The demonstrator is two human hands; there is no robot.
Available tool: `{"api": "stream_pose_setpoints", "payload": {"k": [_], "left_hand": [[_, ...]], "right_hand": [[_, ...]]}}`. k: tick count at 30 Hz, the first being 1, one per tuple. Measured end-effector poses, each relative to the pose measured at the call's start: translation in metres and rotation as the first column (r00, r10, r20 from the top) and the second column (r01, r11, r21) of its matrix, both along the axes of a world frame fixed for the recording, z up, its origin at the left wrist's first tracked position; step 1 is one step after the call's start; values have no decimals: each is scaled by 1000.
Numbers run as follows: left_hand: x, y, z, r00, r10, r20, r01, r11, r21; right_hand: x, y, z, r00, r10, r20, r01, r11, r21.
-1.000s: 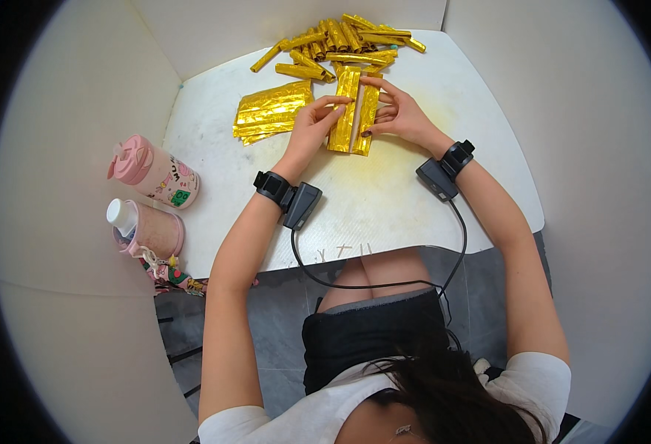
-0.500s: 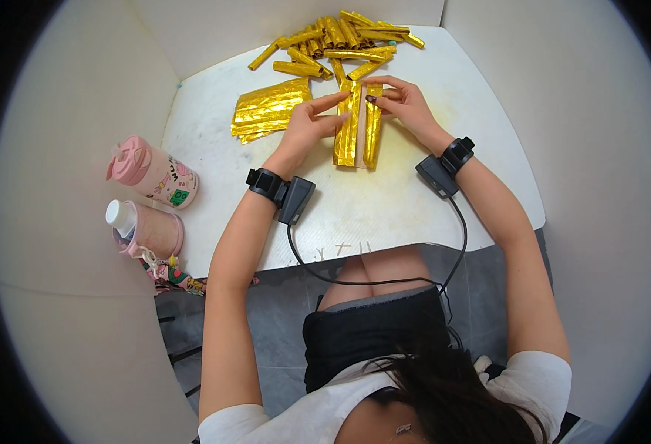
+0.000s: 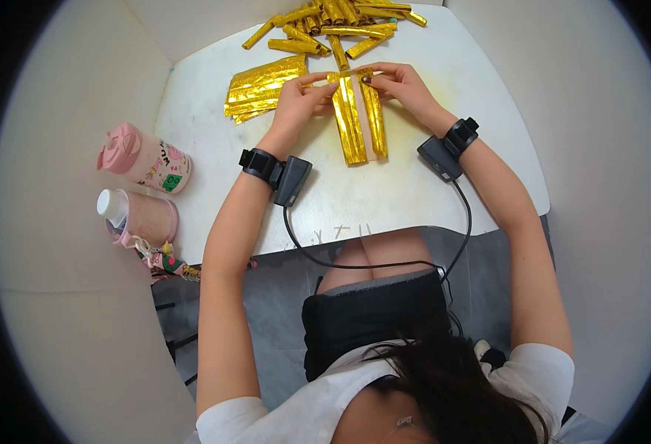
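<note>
A gold foil sheet [image 3: 351, 126] lies upright before me at the middle of the table, its two long sides folded inward with a pale strip of its underside showing between them. At its upper left corner my left hand [image 3: 298, 103] pinches the foil between thumb and fingers. My right hand [image 3: 410, 92] grips the upper right corner, with the thumb on the folded side and the fingers along the top edge. Left of the sheet, close to my left hand, rests a stack of flat gold foil sheets [image 3: 265, 83].
Beyond my hands lies a pile of rolled gold foil tubes [image 3: 333, 18]; one tube [image 3: 339, 53] nearly touches the sheet. At the left edge stand a pink bottle [image 3: 144, 159] and a pink cup [image 3: 152, 218] holding a white-capped container [image 3: 109, 203]. A black cable [image 3: 340, 265] joins my wrist devices.
My left hand has shifted from the middle of the folded left side to its upper corner. The sheet has tilted slightly. The whole view has moved a little.
</note>
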State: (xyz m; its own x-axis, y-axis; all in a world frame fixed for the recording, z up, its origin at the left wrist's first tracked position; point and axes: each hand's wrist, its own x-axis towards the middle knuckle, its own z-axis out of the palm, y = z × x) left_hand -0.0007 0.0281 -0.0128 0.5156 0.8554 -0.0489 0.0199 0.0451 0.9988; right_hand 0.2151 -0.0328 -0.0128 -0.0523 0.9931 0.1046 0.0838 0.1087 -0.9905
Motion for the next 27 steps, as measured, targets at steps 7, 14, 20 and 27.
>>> {"api": "stream_pose_setpoints", "payload": {"k": [7, 14, 20, 27], "left_hand": [[-1, 2, 2, 977, -117, 176, 122, 992, -16], [-4, 6, -5, 981, -100, 167, 102, 995, -5], [-3, 5, -3, 987, -102, 126, 97, 994, 43], [-4, 5, -2, 997, -25, 67, 22, 999, 50]], "right_hand": [[7, 3, -1, 998, 0, -68, 0, 1000, -1], [5, 5, -4, 993, 8, -115, -12, 999, -31], [11, 7, -7, 996, 89, -16, -90, 995, -33], [2, 4, -3, 996, 92, -10, -92, 995, 38]]}}
